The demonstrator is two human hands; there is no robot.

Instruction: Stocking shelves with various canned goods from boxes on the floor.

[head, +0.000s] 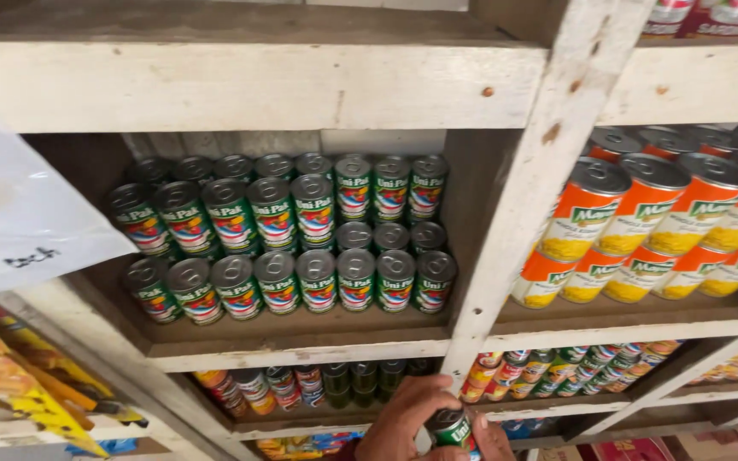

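Green can (450,427) gripped by both hands (424,423) | green cans (301,248) stacked centre shelf | orange cans (659,226) right

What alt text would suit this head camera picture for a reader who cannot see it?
A hand grips a green-labelled can at the bottom edge, before white wooden shelves. Green cans fill the middle bay in two stacked layers; orange cans fill the bay to the right.

White-painted wooden shelving (258,85) fills the frame. Centre compartment: green-labelled cans (292,243) stacked in two tiers; right compartment: orange-labelled cans (651,226), also stacked. Lower shelf: mixed cans (557,371); left edge: white paper sheet (19,213) above yellow packets (19,384).
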